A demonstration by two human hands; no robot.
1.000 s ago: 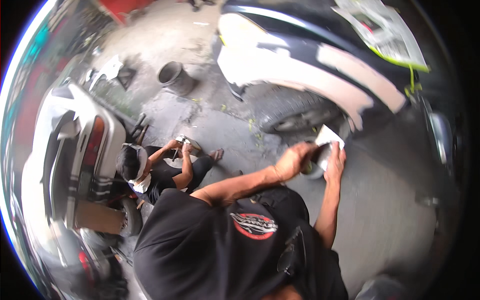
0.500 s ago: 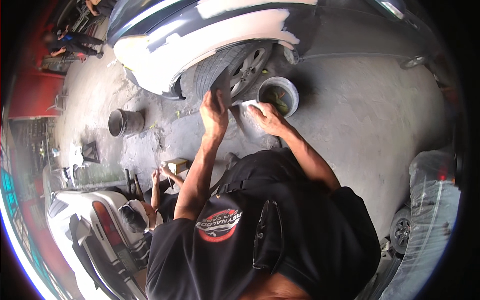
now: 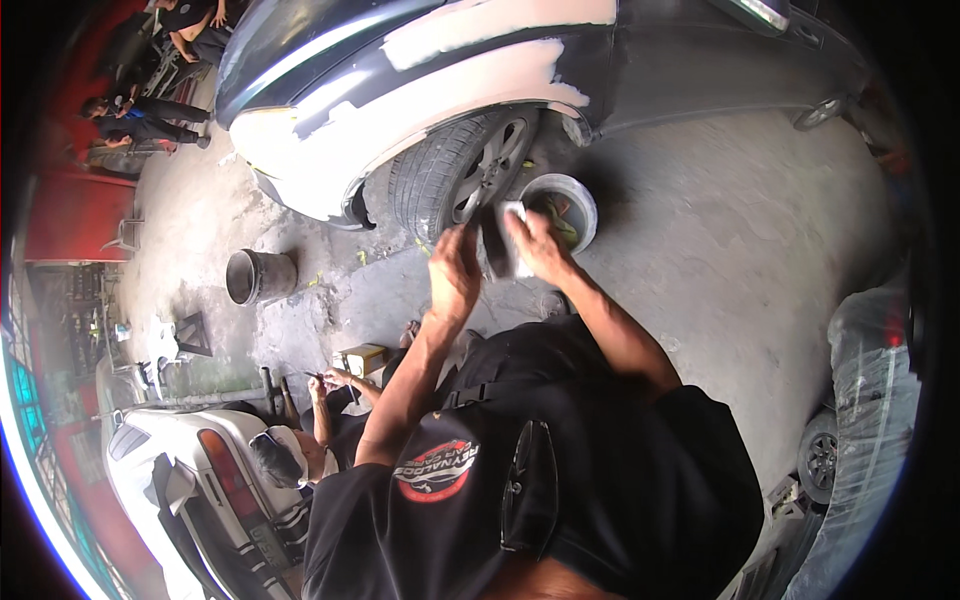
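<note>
Between my hands are thin, stiff sheets that look like sandpaper: a dark grey sheet (image 3: pixel 493 246) and a pale face (image 3: pixel 517 212) beside it. Motion blurs them, and I cannot tell whether they are joined. My left hand (image 3: pixel 455 278) is closed, its fingers pinched at the dark sheet's left edge. On the pale face, my right hand (image 3: pixel 541 250) grips with the thumb over it. Just behind my right hand stands a grey bucket (image 3: pixel 592 207) with water and green and brownish pieces inside. A car wheel (image 3: pixel 440 185) is beyond my hands.
A dark car (image 3: pixel 690 75) with pale filler patches (image 3: pixel 400 140) stands ahead. Left is another bucket (image 3: pixel 262 277). A co-worker (image 3: pixel 285 455) sits low by a white car (image 3: pixel 150 440) and a yellowish box (image 3: pixel 361 360). Other people (image 3: pixel 150 115) are far left; a plastic-covered vehicle (image 3: pixel 865 400) is right.
My left hand has come down and right, bringing the dark sheet beside the pale one. My right hand has shifted slightly, and its sheet has turned more edge-on. The whole view has tilted slightly.
</note>
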